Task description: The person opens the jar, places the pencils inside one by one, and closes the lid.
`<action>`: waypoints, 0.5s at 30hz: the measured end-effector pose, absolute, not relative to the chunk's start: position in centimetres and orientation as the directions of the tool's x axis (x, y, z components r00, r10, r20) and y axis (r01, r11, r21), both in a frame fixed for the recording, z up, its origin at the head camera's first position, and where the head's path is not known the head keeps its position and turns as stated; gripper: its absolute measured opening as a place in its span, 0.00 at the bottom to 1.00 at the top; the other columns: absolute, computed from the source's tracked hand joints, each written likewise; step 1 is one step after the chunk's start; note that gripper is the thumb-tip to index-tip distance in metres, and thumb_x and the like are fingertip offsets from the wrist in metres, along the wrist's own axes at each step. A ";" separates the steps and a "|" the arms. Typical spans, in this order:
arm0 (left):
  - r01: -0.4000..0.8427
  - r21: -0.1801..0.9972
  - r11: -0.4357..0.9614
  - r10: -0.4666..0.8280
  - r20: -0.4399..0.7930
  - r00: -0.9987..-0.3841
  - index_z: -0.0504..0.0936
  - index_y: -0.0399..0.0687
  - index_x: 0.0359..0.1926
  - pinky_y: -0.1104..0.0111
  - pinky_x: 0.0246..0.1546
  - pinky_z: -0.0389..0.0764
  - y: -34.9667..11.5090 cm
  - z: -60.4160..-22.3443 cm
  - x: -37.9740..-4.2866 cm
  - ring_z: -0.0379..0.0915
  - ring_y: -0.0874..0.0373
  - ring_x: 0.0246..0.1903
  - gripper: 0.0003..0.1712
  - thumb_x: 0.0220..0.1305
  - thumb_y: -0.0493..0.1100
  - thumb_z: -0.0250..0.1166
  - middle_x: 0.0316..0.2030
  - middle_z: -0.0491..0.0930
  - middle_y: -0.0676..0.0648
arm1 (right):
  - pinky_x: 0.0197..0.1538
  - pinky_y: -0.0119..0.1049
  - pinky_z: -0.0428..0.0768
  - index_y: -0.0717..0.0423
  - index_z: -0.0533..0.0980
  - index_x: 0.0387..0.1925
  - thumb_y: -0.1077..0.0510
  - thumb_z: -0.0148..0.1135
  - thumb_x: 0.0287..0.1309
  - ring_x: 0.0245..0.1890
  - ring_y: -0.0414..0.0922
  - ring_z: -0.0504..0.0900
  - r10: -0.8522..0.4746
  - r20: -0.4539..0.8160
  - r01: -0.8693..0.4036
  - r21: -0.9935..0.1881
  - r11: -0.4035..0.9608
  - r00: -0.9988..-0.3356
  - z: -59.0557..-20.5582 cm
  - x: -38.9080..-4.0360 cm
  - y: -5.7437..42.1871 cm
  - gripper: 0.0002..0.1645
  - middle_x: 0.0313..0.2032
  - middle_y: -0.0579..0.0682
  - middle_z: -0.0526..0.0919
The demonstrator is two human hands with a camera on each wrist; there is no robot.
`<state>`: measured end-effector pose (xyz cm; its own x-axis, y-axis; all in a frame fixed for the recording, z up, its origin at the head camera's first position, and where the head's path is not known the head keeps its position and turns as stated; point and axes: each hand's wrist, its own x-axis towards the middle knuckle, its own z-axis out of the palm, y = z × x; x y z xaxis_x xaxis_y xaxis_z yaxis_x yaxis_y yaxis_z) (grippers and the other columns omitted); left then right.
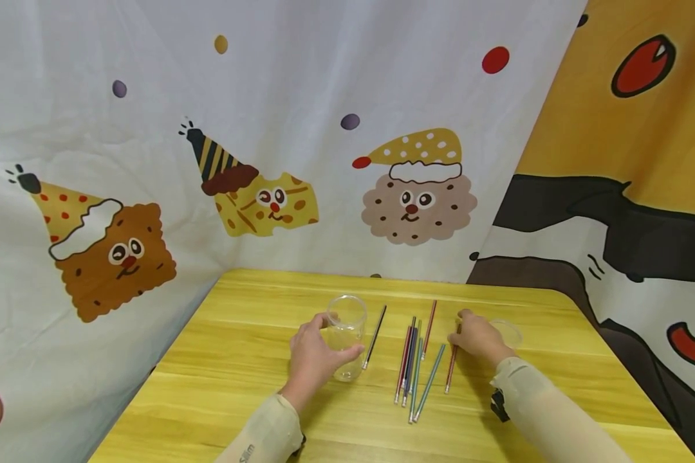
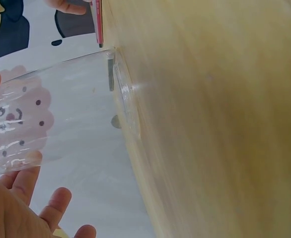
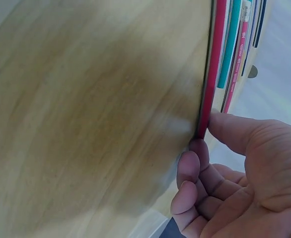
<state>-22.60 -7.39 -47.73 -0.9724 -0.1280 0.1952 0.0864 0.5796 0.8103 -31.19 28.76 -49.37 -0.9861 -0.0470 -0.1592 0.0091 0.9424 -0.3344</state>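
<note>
My left hand [image 1: 315,360] grips a clear plastic cup [image 1: 347,337] that stands upright on the wooden table, thumb on its near side and fingers on the far left. In the left wrist view the see-through wall of the cup [image 2: 81,111] shows nothing inside it. Over on the right, my right hand [image 1: 479,335] pinches the far end of a red pencil [image 1: 450,373] between thumb and fingertips. The right wrist view shows that pencil [image 3: 214,74] lying low along the tabletop, its tip hidden at the fingers.
Several pencils [image 1: 411,363] in red, dark blue and teal lie bunched between the hands. A black pencil [image 1: 375,335] is just right of the cup, and another red one [image 1: 430,328] points away. Beyond the right hand lies a clear round lid [image 1: 518,334]. A printed curtain [image 1: 301,257] backs the table.
</note>
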 end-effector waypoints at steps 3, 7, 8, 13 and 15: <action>0.079 0.810 0.581 -0.132 0.190 -0.973 0.82 0.57 0.60 0.38 0.72 0.68 -7.4 -47.7 -22.6 0.73 0.42 0.65 0.45 0.41 0.63 0.89 0.58 0.86 0.50 | 0.52 0.59 0.86 0.75 0.60 0.75 0.53 0.68 0.70 0.49 0.62 0.87 -0.045 -0.168 0.014 -0.338 0.941 -0.985 -49.3 -31.2 28.8 0.45 0.56 0.73 0.84; 0.078 0.810 0.581 -0.130 0.187 -0.974 0.81 0.57 0.60 0.37 0.71 0.68 -7.5 -47.7 -22.6 0.73 0.42 0.65 0.45 0.41 0.63 0.89 0.58 0.85 0.50 | 0.41 0.51 0.84 0.74 0.61 0.74 0.56 0.69 0.68 0.36 0.53 0.84 -0.045 -0.173 0.017 -0.345 0.938 -0.984 -49.1 -31.2 28.8 0.44 0.42 0.65 0.88; 0.081 0.810 0.580 -0.128 0.189 -0.974 0.81 0.57 0.60 0.37 0.72 0.67 -7.5 -47.8 -22.6 0.73 0.43 0.65 0.45 0.41 0.62 0.89 0.58 0.85 0.50 | 0.40 0.50 0.83 0.74 0.62 0.74 0.57 0.69 0.68 0.34 0.51 0.83 -0.044 -0.177 0.020 -0.348 0.937 -0.983 -49.0 -31.2 28.8 0.43 0.40 0.63 0.87; 0.100 0.804 0.586 -0.120 0.208 -0.971 0.81 0.57 0.60 0.37 0.72 0.66 -7.5 -47.9 -22.6 0.74 0.43 0.64 0.44 0.42 0.62 0.89 0.57 0.85 0.50 | 0.37 0.44 0.78 0.75 0.65 0.71 0.60 0.66 0.67 0.33 0.49 0.80 -0.060 -0.185 0.008 -0.348 0.937 -0.981 -48.8 -31.2 28.5 0.38 0.39 0.62 0.86; 0.106 0.802 0.588 -0.119 0.216 -0.969 0.81 0.57 0.60 0.37 0.72 0.66 -7.4 -48.0 -22.6 0.74 0.42 0.63 0.44 0.42 0.62 0.89 0.57 0.85 0.49 | 0.39 0.45 0.79 0.76 0.68 0.69 0.62 0.65 0.67 0.35 0.51 0.81 -0.073 -0.184 -0.005 -0.344 0.939 -0.980 -48.8 -31.2 28.4 0.34 0.43 0.65 0.86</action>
